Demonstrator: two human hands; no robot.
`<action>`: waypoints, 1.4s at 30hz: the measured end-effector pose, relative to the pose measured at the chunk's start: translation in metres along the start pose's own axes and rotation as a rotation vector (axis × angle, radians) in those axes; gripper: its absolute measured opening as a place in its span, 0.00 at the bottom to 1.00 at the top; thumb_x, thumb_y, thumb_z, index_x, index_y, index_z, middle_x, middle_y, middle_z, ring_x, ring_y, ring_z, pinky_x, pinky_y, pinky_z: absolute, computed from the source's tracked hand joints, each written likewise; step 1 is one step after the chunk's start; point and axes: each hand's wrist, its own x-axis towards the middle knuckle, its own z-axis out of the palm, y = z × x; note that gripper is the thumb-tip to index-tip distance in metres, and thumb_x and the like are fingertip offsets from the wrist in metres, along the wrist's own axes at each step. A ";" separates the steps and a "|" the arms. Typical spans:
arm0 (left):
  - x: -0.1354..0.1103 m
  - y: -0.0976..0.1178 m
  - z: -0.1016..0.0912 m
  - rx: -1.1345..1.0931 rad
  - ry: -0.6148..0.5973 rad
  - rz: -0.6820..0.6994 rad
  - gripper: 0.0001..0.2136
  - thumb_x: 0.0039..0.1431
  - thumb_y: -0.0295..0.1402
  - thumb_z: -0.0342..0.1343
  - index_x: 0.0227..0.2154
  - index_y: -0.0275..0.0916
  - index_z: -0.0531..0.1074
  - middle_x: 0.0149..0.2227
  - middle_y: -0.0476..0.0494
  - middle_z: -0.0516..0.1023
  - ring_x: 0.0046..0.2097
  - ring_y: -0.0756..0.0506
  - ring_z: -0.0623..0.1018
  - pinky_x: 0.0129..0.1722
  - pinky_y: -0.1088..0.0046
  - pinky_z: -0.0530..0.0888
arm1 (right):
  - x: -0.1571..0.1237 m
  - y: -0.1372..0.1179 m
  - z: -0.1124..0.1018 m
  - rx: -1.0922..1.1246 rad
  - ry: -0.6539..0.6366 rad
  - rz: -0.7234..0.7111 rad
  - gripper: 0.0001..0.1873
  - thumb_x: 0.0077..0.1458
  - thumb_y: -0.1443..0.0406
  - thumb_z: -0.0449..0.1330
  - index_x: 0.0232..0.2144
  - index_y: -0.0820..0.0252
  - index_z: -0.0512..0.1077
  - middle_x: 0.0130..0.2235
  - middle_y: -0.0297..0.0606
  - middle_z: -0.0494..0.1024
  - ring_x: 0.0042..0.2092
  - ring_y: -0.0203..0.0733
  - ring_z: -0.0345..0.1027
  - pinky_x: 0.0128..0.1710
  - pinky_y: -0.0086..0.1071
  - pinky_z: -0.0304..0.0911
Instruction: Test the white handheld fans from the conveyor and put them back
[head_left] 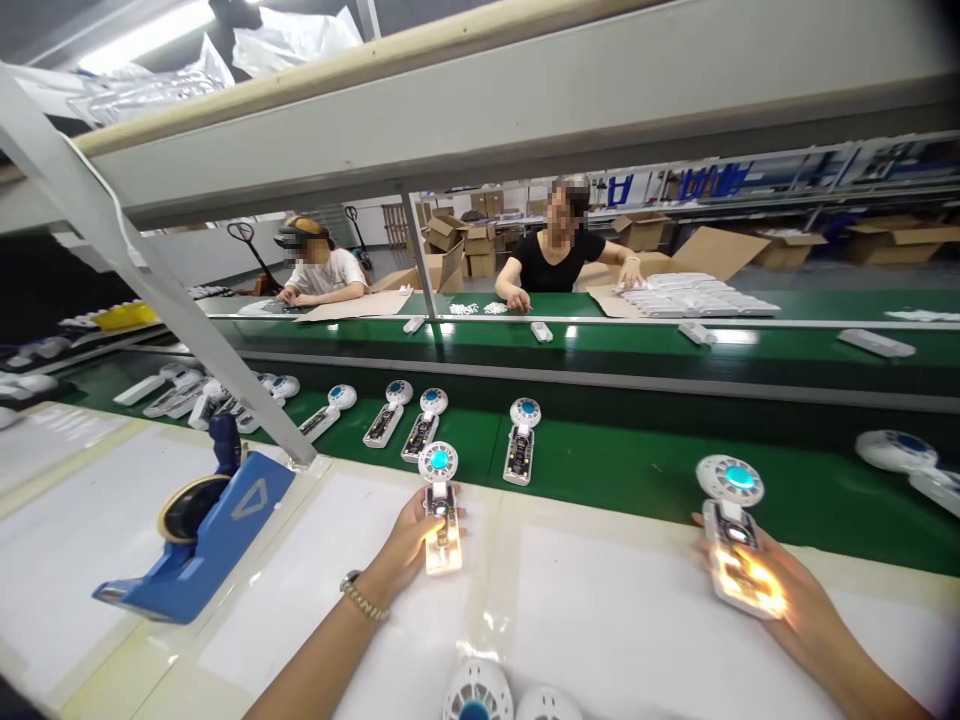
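Observation:
My left hand grips a white handheld fan with a round vented head and a turquoise centre. Its body has no cover, so a circuit board shows, and lights glow at the lower end under my thumb. Farther right, my right hand holds a second fan of the same kind, also lit brightly across its exposed board. Both are held above the near edge of the green conveyor belt. At the bottom edge, two more fan heads are partly cut off by the frame.
A blue tape dispenser stands left on the white worktop. Several open fans lie along the belt. A slanted metal post rises beside the dispenser. Across the line, two co-workers sit near stacked white parts.

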 end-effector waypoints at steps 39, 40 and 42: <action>0.003 0.007 0.009 0.134 0.044 -0.055 0.25 0.37 0.28 0.66 0.43 0.38 0.67 0.53 0.36 0.68 0.50 0.35 0.72 0.52 0.60 0.68 | -0.022 -0.013 0.029 -0.011 -0.099 -0.137 0.24 0.45 0.61 0.62 0.46 0.51 0.64 0.50 0.40 0.70 0.38 0.45 0.72 0.36 0.38 0.68; 0.003 0.008 0.009 0.139 0.043 -0.057 0.25 0.38 0.28 0.66 0.43 0.38 0.67 0.53 0.36 0.68 0.50 0.35 0.72 0.53 0.60 0.68 | -0.022 -0.013 0.028 -0.015 -0.104 -0.132 0.23 0.45 0.61 0.62 0.46 0.51 0.64 0.50 0.40 0.71 0.37 0.45 0.72 0.35 0.37 0.68; 0.002 0.008 0.010 0.150 0.044 -0.058 0.25 0.38 0.29 0.65 0.43 0.38 0.67 0.54 0.36 0.68 0.51 0.35 0.71 0.53 0.60 0.68 | -0.021 -0.013 0.026 -0.019 -0.116 -0.130 0.23 0.46 0.60 0.62 0.47 0.50 0.64 0.49 0.40 0.71 0.36 0.44 0.72 0.34 0.37 0.68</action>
